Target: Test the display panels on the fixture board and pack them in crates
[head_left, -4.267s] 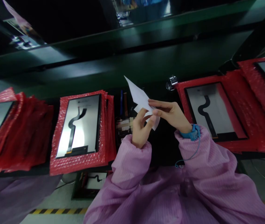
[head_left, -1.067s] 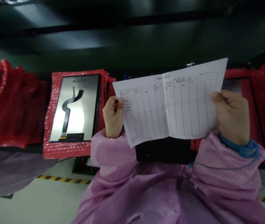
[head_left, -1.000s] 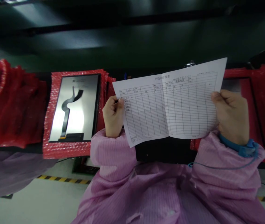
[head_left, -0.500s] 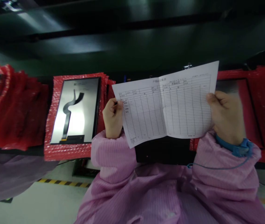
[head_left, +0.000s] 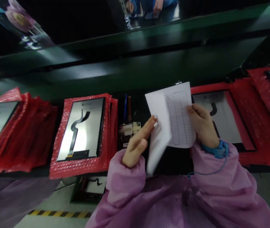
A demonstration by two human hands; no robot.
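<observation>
A white printed form sheet (head_left: 177,120) is half folded along its middle crease, its left half swung over and showing its blank back. My right hand (head_left: 202,125) grips the sheet's right edge, a blue wrist strap (head_left: 217,150) on that wrist. My left hand (head_left: 138,142) has flat, extended fingers whose tips touch the folded-over left half. Both sleeves are pink. The sheet hovers over a dark gap of the bench, between two red-wrapped display panels.
A display panel with a black flex cable lies on stacked red bubble wrap (head_left: 82,129) at my left. Another panel on red bubble wrap (head_left: 222,117) lies at my right. More red wraps (head_left: 18,129) sit far left. A dark green conveyor (head_left: 135,69) runs behind. Small parts (head_left: 128,129) sit centre.
The sheet, held spread open by both hands half a second ago, is now being folded in half. My left hand let go of its edge and pushes the left half rightward. The view tilted up.
</observation>
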